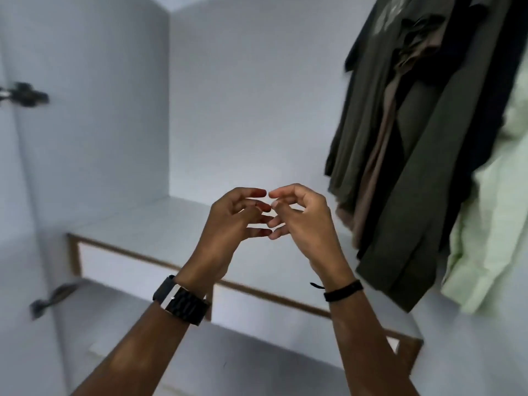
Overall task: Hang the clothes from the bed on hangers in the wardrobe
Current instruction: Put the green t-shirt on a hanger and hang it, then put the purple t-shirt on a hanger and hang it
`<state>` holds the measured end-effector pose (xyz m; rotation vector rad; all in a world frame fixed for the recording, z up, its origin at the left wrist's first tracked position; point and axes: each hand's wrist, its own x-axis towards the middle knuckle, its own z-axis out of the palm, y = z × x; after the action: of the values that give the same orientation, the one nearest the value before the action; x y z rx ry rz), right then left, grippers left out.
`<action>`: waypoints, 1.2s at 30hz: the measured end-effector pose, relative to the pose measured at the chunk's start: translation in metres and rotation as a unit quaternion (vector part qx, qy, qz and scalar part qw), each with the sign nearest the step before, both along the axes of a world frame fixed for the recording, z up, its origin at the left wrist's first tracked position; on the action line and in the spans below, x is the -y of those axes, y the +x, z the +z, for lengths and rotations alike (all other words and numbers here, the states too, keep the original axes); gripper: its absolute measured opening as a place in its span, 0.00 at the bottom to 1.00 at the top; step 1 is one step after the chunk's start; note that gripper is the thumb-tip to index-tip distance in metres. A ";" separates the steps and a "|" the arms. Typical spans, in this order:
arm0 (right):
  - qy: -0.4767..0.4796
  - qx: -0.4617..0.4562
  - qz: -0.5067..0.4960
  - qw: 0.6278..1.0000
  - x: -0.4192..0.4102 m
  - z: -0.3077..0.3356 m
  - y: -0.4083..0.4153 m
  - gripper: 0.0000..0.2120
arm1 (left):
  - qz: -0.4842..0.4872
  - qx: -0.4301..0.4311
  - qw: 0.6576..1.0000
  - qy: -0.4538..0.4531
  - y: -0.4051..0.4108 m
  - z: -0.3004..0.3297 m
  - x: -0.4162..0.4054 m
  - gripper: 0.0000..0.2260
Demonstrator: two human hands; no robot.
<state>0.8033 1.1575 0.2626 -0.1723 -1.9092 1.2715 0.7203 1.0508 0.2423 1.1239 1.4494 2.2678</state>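
Inside the white wardrobe (243, 81), several dark green, brown and black garments (405, 144) hang at the upper right, with a pale green shirt (494, 212) beside them at the right edge. Both hands are raised in front of the wardrobe's bare left part. My left hand (237, 221) and my right hand (300, 218) face each other with loosely curled fingers, fingertips almost touching, and hold nothing. No hanger, rail or bed shows.
A white shelf with a wood-trimmed front edge (128, 250) runs below the hands, with drawer fronts under it. Dark door hinges (25, 94) sit on the left side panel, another hinge (54, 298) lower down. The hanging clothes fill the right side.
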 end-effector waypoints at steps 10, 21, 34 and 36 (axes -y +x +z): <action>-0.110 0.145 0.238 0.954 0.156 -0.130 -0.047 0.07 | 0.171 0.117 0.977 -0.047 0.001 -0.136 0.190 0.12; -0.029 0.331 0.411 0.849 0.400 -0.230 -0.077 0.06 | 0.343 0.260 0.898 -0.089 0.044 -0.238 0.437 0.15; 0.058 0.442 0.566 0.693 0.623 -0.297 -0.048 0.06 | 0.493 0.380 0.768 -0.147 0.125 -0.285 0.628 0.13; 0.073 0.455 0.588 0.665 0.643 -0.305 -0.033 0.06 | 0.516 0.394 0.747 -0.146 0.143 -0.292 0.641 0.14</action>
<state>0.7704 0.5149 -0.0423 0.8383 -3.2001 2.0433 0.8637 0.4095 -0.0496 -0.9490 2.0813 2.3384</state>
